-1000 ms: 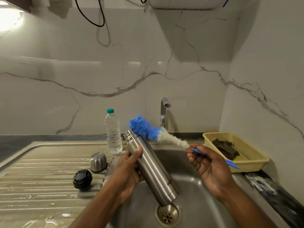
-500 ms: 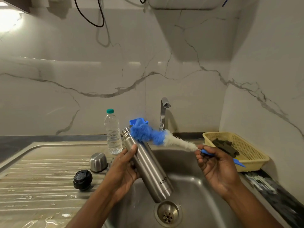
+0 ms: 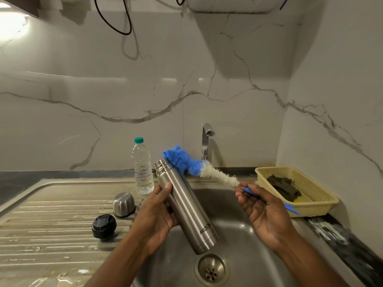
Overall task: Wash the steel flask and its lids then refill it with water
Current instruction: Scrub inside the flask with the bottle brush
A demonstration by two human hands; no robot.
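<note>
My left hand (image 3: pixel 155 210) grips the steel flask (image 3: pixel 186 206) round its middle, tilted over the sink basin (image 3: pixel 234 228), open mouth up and to the left. My right hand (image 3: pixel 263 210) holds the blue handle of a bottle brush (image 3: pixel 199 166). Its blue and white bristle head lies at the flask's mouth, outside it. The steel cup lid (image 3: pixel 124 204) and the black stopper lid (image 3: pixel 104 226) stand on the draining board (image 3: pixel 51 214) to the left.
A clear plastic water bottle (image 3: pixel 142 168) with a green cap stands behind the draining board. The tap (image 3: pixel 206 141) rises behind the basin, with no water running. A yellow basket (image 3: pixel 315 195) with a dark scrubber sits at the right. The drain (image 3: pixel 211 269) lies below the flask.
The flask has been lifted slightly and turned, so its printed name faces me. The brush head stays at the flask's mouth, and my right hand has shifted a little right.
</note>
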